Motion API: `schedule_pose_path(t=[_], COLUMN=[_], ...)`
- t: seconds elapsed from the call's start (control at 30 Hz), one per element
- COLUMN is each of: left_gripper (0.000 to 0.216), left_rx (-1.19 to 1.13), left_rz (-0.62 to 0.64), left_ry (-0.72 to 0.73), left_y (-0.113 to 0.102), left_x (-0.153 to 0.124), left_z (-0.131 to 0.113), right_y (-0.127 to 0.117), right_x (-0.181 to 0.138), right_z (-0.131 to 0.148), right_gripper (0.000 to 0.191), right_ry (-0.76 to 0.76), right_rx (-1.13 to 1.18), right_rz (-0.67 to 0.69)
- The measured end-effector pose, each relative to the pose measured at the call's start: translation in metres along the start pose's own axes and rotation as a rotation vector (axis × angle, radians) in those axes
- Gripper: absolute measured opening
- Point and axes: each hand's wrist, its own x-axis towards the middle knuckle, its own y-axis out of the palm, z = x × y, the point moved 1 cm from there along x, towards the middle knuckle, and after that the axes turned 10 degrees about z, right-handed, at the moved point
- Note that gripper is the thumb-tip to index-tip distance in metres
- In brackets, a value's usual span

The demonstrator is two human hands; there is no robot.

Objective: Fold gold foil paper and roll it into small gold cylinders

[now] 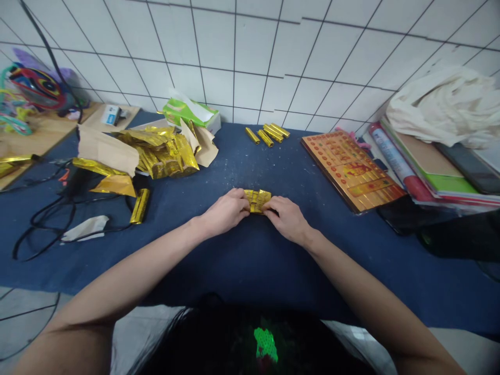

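Low over the dark blue cloth, a small piece of gold foil paper with creases across it spans the gap between my two hands. My left hand pinches its left end with the fingers closed. On the right end, the thumb and fingers of my right hand are closed too. Beyond them lie several slim gold paper rolls near the wall. To the left is a heap of loose gold foil paper, with brown backing showing. A single gold roll rests below that heap.
A green tissue pack stands against the tiled wall. Black cables coil at the left beside a white scrap. At the right are a printed orange-gold box, stacked books and a cream cloth bag.
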Motion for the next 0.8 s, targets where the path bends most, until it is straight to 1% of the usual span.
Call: schedule_pose_path(t=[0.2, 0.4, 0.5, 0.63, 0.8], left_gripper=[0.012, 0.017, 0.018, 0.017, 0.020], left_rx=[0.106, 0.120, 0.080, 0.002, 0.000], left_rz=[0.041, 0.019, 0.025, 0.029, 0.061], left_ry=[0.071, 0.121, 0.100, 0.022, -0.038], left_y=[-0.0040, -0.0045, -0.0017, 0.0006, 0.0001], left_x=[-0.0017, -0.0022, -0.0006, 0.0017, 0.0029], left_z=[-0.0023, -0.0028, 0.0002, 0.0043, 0.0045], right_y=[-0.0016, -0.0043, -0.0043, -0.0023, -0.0011], right_x=[0.0003, -0.0012, -0.0015, -0.0008, 0.0012], right_z=[0.0004, 0.0016, 0.0020, 0.0010, 0.0005], right_gripper=[0.014, 0.006, 0.006, 0.009, 0.013], right_ry=[0.001, -0.019, -0.015, -0.022, 0.004], right_rx=[-0.007, -0.026, -0.019, -0.035, -0.046], right_rz=[0.007, 0.050, 0.037, 0.030, 0.040])
